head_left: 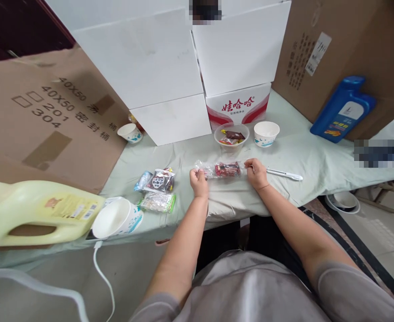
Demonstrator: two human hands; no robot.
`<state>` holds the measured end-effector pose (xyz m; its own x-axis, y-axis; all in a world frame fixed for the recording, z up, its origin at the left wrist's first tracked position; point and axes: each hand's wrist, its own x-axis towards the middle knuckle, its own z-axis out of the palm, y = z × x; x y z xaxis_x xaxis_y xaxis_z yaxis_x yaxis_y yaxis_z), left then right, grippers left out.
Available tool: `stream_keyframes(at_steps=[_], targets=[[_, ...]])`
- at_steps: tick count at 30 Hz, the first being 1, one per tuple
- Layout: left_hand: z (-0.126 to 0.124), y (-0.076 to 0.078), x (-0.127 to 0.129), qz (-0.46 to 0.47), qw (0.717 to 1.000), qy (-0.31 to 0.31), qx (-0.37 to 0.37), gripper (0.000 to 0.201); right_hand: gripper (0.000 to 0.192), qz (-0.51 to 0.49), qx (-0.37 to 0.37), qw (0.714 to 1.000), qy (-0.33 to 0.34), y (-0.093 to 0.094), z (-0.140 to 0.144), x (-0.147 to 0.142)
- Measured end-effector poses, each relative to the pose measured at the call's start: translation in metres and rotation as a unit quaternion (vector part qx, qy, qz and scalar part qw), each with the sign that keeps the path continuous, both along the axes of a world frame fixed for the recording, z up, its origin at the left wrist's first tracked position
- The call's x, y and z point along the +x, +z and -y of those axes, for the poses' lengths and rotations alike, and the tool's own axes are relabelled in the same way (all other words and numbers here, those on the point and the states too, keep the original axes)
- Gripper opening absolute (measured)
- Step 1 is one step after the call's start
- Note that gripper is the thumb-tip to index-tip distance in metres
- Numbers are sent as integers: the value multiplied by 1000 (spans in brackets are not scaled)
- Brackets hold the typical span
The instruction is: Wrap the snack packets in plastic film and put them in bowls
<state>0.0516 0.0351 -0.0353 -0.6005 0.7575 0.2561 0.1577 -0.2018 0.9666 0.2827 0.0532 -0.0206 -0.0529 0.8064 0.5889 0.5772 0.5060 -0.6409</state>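
L hand (199, 181) + R hand (256, 173) each pinch one end of a clear snack packet (221, 170), red contents, held flat just above the table (304, 152) mid-width, near its front edge. Fingers closed on wrapper ends. Behind it: clear bowl (232, 134) w/ wrapped snacks, paper bowl (266, 133) beside. Pen-like tool (284, 174) just R of R hand. More packets (158, 190) lie to L.
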Motion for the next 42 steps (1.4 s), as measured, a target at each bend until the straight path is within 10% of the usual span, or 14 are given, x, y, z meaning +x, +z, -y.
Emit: stream_keyframes(at_steps=[5, 11, 22, 34, 42], targets=[[14, 6, 4, -120, 990, 52, 50, 17, 25, 43, -51, 994, 90, 5, 8, -2], [30, 14, 31, -462, 857, -183, 137, 22, 30, 134, -100, 981, 98, 9, 9, -12], [16, 10, 34, -459, 885, -57, -53, 49, 58, 253, 4, 964, 77, 7, 6, -15], [19, 5, 30, -451, 875, -161, 65, 56, 53, 269, -11, 960, 71, 10, 9, -16], [29, 7, 35, -485, 844, -203, 101, 49, 59, 195, -5, 961, 194, 12, 16, -18]])
